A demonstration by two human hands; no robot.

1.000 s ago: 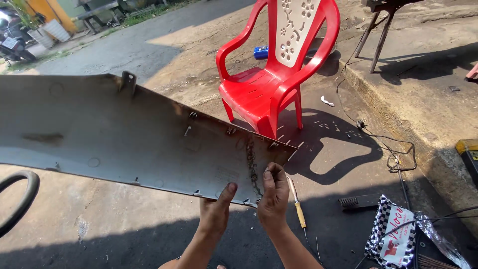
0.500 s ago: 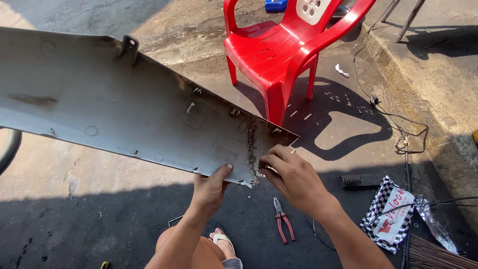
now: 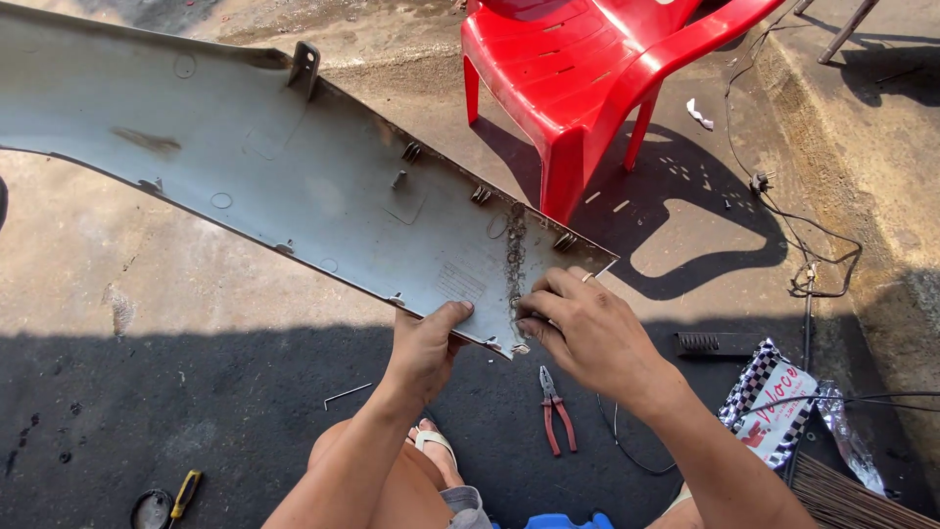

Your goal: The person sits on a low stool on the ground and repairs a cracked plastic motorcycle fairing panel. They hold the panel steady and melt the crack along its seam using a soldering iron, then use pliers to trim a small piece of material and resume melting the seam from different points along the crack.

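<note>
My left hand pinches the near edge of the long grey plastic body panel, whose long axis runs to the frame's upper left. My right hand, fingers curled, presses the rough repaired seam just right.

Two bare forearms reach up from below; the left hand pinches with thumb on top, while the right hand curls, fingertips pressing down beside it.
</note>
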